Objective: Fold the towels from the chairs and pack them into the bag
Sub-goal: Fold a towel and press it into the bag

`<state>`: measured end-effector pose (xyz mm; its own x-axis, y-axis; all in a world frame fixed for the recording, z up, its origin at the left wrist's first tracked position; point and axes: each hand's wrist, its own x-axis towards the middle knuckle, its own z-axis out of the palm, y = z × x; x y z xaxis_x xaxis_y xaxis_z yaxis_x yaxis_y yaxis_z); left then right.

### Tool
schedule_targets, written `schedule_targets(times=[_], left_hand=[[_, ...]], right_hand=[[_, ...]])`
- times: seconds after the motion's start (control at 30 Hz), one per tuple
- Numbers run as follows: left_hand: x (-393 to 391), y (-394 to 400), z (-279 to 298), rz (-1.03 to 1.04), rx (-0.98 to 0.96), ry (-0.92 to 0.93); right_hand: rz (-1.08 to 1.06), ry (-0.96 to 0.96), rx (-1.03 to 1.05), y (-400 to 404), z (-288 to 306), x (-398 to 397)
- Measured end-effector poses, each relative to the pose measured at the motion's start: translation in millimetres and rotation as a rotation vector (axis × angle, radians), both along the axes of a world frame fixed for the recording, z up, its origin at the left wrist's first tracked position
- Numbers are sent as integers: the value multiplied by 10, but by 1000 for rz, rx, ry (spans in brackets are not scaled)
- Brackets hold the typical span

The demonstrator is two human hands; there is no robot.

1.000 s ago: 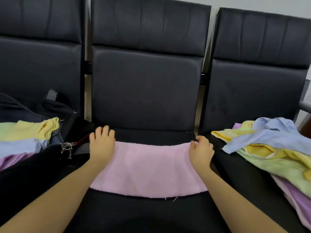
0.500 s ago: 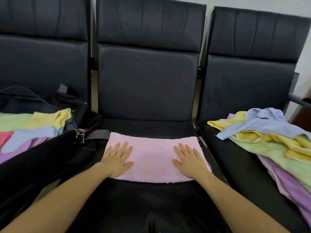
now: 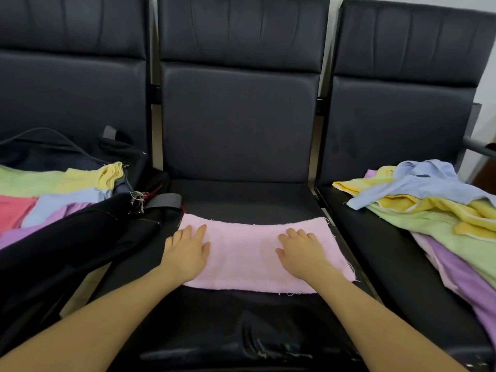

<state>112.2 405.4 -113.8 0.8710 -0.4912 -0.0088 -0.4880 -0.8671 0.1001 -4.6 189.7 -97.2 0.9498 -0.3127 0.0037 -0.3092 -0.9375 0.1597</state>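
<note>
A pink towel [image 3: 247, 251], folded into a wide strip, lies flat on the seat of the middle black chair [image 3: 241, 194]. My left hand [image 3: 186, 251] rests palm down on its left end, fingers straight. My right hand [image 3: 302, 249] lies palm down on its right part, fingers slightly bent at the tips. A black bag [image 3: 67, 237] sits open on the left chair with folded yellow, green, blue, red and purple towels [image 3: 53, 189] inside. A loose pile of towels [image 3: 429, 208] in blue, yellow, green and purple covers the right chair's seat.
A keyring and a grey strap [image 3: 150, 201] hang from the bag's edge next to the towel's left corner. A metal armrest [image 3: 480, 146] sticks out at the far right. The chair backs stand close behind.
Both hands let go of the towel's far edge and came down flat onto it. Since half a second ago they have slid slightly outward and the view has shifted closer.
</note>
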Motion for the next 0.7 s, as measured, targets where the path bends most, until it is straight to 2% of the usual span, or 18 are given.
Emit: schedule_targets(times=[0.1,0.2,0.33,0.47,0.53,0.63,0.7], left_hand=[[-26,35,-18,113,36,-83],[0,82,-41,162,72,-136],[50,87,-90,127,32,-140],[102,108,-105,57,-42,-127],[103,142,-63,29,-166,-97],[113,234,88,43,-464,22],[145,316,201,43,-562,12]], right_hand=[[95,-66,58,106,-3,104],[160,-52,85,153,-62,181],[242,2,140,111,-214,161],[232,30,238,104,-320,117],[215,51,244,108,-339,129],[197,103,261,193,-363,201],[190,138,292,330,-379,281]])
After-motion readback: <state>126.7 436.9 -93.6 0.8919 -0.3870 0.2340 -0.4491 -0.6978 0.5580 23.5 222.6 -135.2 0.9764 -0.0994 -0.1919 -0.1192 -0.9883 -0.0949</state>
